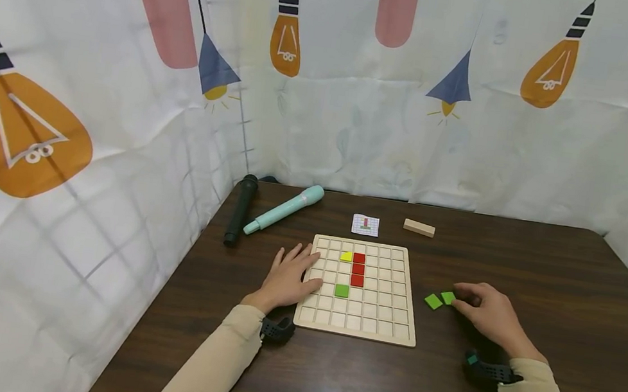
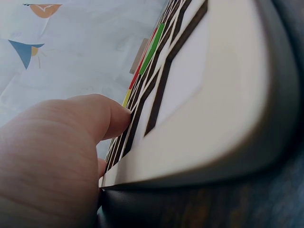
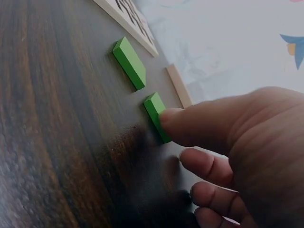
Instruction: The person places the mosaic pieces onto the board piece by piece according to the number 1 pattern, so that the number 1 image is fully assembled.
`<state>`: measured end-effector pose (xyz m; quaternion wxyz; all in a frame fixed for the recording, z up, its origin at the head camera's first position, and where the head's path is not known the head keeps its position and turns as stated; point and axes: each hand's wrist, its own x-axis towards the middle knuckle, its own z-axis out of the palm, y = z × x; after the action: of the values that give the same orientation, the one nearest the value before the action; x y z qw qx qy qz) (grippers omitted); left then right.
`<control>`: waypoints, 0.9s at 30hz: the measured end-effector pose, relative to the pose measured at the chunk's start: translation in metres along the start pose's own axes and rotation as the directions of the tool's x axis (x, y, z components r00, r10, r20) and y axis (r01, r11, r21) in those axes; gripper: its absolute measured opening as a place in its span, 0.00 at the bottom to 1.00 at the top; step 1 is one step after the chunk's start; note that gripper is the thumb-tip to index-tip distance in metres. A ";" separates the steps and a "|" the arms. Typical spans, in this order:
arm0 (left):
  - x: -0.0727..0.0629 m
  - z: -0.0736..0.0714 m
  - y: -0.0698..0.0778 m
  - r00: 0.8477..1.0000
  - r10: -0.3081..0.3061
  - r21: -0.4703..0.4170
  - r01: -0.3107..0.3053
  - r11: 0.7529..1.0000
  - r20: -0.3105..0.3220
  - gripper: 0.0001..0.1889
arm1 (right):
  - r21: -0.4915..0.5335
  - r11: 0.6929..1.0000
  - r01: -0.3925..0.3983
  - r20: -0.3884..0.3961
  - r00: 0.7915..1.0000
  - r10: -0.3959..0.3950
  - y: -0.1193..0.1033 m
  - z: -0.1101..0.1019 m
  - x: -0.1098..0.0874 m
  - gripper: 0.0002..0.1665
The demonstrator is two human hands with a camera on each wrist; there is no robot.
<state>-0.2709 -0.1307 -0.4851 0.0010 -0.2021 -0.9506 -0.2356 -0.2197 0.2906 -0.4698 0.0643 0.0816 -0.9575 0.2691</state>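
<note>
My left hand rests with spread fingers on the left edge of a wooden grid board; its thumb lies over the outer squares. On the board are a yellow tile, a column of red tiles and a green tile. Right of the board, my right hand pinches a loose green tile by its near end, thumb on it and the index fingertip hidden behind. A second loose green tile lies on the table just left of it.
Behind the board lie a small printed pattern card and a plain wooden block. A black microphone-like stick and a mint-green one lie at the back left. A patterned curtain borders the dark table.
</note>
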 end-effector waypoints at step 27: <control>-0.006 0.002 -0.002 0.999 0.019 0.005 -0.019 1.000 -0.032 0.32 | -0.037 0.999 0.008 -0.060 0.998 -0.010 -0.004 0.011 -0.001 0.15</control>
<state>-0.2657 -0.1336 -0.4880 0.0191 -0.2074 -0.9490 -0.2365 -0.2184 0.2816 -0.4771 0.0957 0.0768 -0.9595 0.2535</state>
